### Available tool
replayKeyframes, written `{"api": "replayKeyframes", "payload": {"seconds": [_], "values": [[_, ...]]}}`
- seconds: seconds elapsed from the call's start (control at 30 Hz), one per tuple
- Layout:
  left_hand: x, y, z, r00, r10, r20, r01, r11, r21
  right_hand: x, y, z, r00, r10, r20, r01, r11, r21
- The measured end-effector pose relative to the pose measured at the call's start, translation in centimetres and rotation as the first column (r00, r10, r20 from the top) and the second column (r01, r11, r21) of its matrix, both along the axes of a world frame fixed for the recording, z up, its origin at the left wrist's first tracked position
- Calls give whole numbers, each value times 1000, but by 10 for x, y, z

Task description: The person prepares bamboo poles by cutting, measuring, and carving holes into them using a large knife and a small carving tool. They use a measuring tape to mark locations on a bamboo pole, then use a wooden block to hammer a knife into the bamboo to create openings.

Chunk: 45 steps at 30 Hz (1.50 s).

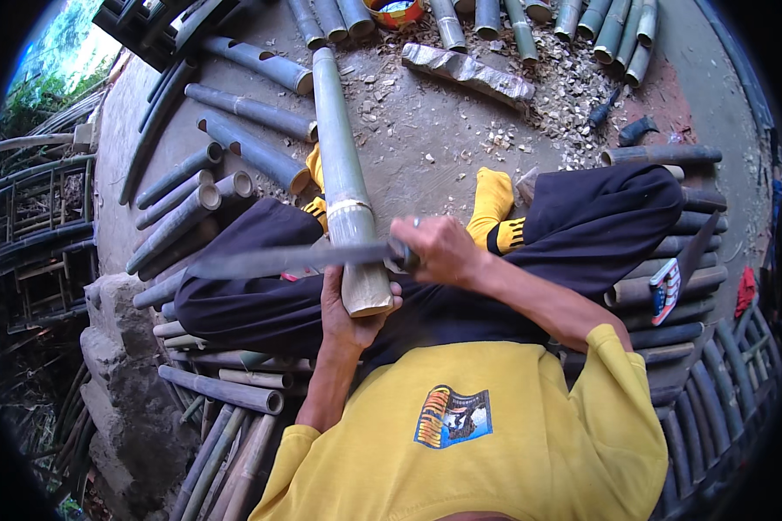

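Observation:
A thick green bamboo pole runs away from me between my legs, its near cut end by my lap. My left hand cups that near end from below, fingers wrapped round it. In my right hand is the handle of a long-bladed machete. The blurred blade points left and lies across the pole in this view, just nearer than its pale ringed joint. Whether the edge touches the bamboo I cannot tell.
Cut bamboo lengths lie to both sides and along the far edge. A rough stone block sits ahead beside scattered wood chips. At my right rests a saw with a red, white and blue handle. A broken concrete ledge stands left.

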State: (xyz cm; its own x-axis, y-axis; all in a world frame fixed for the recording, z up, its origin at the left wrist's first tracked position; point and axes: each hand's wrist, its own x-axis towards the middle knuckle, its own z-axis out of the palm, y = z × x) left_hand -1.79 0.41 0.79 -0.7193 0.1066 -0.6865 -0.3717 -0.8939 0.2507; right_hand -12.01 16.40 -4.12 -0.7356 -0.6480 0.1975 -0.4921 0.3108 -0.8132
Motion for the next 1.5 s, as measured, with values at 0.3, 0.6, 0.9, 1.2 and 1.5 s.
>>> {"api": "replayKeyframes", "payload": {"seconds": [0.3, 0.6, 0.9, 1.2, 1.5], "values": [[-2, 1, 0, 998, -38, 40, 41, 995, -88, -16, -4, -27, 999, -49, 12, 49, 997, 54], [-1, -1, -7, 999, -32, 44, 33, 999, -34, -33, -12, -42, 970, -166, 176, 144, 980, 135], [2, -4, -7, 998, -26, 64, 29, 998, -59, -33, -9, -40, 973, -136, 188, 112, 985, 128], [-1, -7, -6, 998, -22, 52, 25, 998, -60, -5, -13, -17, 998, -4, 66, 0, 998, 59], [0, -1, -3, 998, 65, 23, -65, 997, -37, -6, -13, -6, 999, 47, -2, -47, 995, -85]]}}
